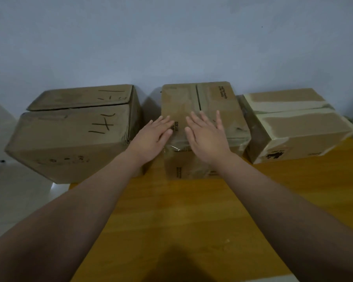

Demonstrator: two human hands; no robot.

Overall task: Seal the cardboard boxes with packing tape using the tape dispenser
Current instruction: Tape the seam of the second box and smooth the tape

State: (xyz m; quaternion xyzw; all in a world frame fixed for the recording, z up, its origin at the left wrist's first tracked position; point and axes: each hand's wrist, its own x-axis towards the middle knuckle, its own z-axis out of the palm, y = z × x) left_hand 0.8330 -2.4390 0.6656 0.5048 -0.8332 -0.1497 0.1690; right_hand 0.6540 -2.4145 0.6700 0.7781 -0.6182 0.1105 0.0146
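Wooden worktop [171,220], frame centre: left hand [154,137], right hand [207,136] fingers flat, released, on middle box [212,98]. Risk: uneven pressure wrinkles clear tape [176,148].

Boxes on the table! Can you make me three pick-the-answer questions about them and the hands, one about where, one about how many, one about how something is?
1. Where are both hands?
A. on the middle box
B. on the left box
C. on the bare table

2. How many boxes are there?
A. two
B. three
C. five

3. How are the hands?
A. in fists
B. holding a tape dispenser
C. flat and open

Answers:
A, the left hand and right hand lie on the middle box.
B, with it stand the left box and right box.
C, the fingers are spread, holding nothing.
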